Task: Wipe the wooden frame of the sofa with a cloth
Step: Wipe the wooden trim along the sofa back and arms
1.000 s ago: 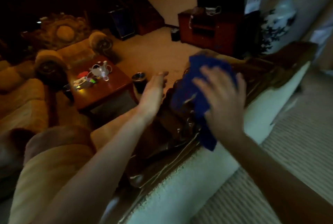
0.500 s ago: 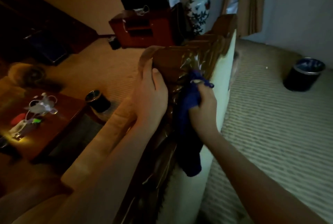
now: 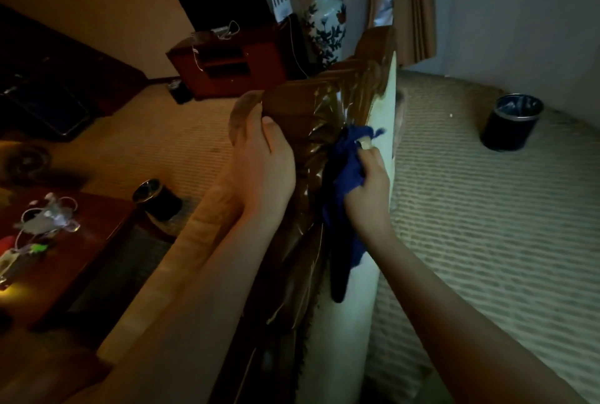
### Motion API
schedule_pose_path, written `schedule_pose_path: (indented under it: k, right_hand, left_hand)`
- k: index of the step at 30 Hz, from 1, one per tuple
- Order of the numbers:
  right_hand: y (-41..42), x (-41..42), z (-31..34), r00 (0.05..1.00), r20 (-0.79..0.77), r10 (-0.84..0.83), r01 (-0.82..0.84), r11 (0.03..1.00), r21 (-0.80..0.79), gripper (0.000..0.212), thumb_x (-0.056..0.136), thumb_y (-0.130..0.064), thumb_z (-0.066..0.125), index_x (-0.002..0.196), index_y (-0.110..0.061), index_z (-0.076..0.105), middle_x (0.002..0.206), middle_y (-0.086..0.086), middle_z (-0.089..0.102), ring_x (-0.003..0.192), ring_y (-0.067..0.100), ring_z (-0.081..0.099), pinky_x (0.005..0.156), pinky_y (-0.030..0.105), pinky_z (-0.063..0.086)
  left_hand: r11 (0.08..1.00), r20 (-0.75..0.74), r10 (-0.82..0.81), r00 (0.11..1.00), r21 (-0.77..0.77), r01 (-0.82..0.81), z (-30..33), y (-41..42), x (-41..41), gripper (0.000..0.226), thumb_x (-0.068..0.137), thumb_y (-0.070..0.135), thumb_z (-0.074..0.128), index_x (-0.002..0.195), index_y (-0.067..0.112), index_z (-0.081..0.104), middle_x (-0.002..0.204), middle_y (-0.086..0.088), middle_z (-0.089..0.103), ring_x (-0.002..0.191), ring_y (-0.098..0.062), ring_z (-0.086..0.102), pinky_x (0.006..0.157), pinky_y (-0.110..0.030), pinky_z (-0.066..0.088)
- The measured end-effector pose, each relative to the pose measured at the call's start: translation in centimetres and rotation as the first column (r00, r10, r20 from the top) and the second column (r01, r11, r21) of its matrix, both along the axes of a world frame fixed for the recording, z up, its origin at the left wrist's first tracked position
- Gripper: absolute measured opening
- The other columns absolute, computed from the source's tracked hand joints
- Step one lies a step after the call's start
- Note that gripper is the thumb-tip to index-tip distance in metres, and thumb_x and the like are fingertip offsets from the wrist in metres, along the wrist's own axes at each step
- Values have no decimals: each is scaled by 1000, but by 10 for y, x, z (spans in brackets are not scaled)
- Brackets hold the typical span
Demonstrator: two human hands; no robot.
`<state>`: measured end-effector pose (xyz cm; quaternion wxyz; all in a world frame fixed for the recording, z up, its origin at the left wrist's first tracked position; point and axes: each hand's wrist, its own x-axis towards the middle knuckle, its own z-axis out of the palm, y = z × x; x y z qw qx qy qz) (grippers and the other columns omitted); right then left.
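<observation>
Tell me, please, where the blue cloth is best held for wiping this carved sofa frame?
Grip the blue cloth at its bunched upper part, coming from the sofa's back side as the right hand does; its tail hangs loose below, and the bunch sits against the wooden frame.

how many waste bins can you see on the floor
3: one bin on the carpet at right, one bin beside the coffee table, one small bin by the cabinet. Others may be hidden.
</observation>
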<state>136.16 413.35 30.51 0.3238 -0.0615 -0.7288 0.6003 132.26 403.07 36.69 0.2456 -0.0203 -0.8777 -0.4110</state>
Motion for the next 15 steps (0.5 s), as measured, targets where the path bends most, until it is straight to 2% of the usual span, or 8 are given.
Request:
schedule_pose_path:
  k: [2,4,7,8,9,11,13,15]
  right_hand:
    - [-8,9,-9,1000,13,12,-13,999,37,22,83,11,43,98,5,58,94,11,54,88,14,48,78,15,35]
    - [-24,24,-9,996,-70,48,-43,996,73,24,85,2,45,103,-2,60,96,3,56,89,9,51,78,15,37]
    - [-24,27,-10,984,-149,93,-59,974,219,32,80,1,50,111,-3,60,97,9,57,93,17,50,82,19,37]
    - [-17,21,-10,984,-141,111,-80,974,212,29,80,4,51,108,0,61,95,14,58,93,19,50,84,20,36]
    - [-11,15,-9,988,-106,110,-95,987,132,21,85,4,50,102,1,62,94,17,59,92,20,52,85,23,37]
    - [-1,6,-7,993,-60,100,-98,995,22,18,94,3,43,97,-1,60,93,15,58,90,21,54,83,29,41]
    - [-5,7,-16,995,-74,72,-68,997,48,21,89,9,44,98,0,60,93,12,54,87,21,52,77,30,41]
    - [-20,21,-21,987,-133,88,-74,991,109,23,85,3,46,101,-8,58,99,11,52,92,21,50,80,27,39]
  left_hand:
    - [1000,-2,18,1000,1,-18,0,1,-2,45,99,35,27,142,25,38,144,2,42,128,-11,41,95,-19,25]
    - [1000,2,17,1000,5,-17,-1,1,-3,44,100,34,28,142,25,38,144,1,42,126,-12,42,94,-19,27]
    - [1000,9,5,1000,-6,-5,-2,-1,-2,45,100,32,27,143,24,36,147,0,38,132,-13,37,103,-23,27]
    - [1000,12,-2,1000,2,2,-2,-2,-2,45,100,32,27,144,24,36,148,1,37,133,-12,36,104,-22,26]
    - [1000,14,-9,1000,11,9,-2,-2,-3,45,100,32,27,144,24,36,148,1,36,133,-12,35,103,-21,25]
    - [1000,10,-9,1000,16,8,-2,-3,-2,45,100,33,27,143,24,36,149,2,36,134,-9,34,102,-19,23]
    - [1000,9,1,1000,15,-1,-1,-2,-3,45,100,33,27,143,24,36,148,3,36,131,-4,33,100,-18,22]
    - [1000,4,5,1000,13,-5,-1,-1,-3,44,101,32,28,143,22,37,148,3,37,130,-4,34,99,-18,22]
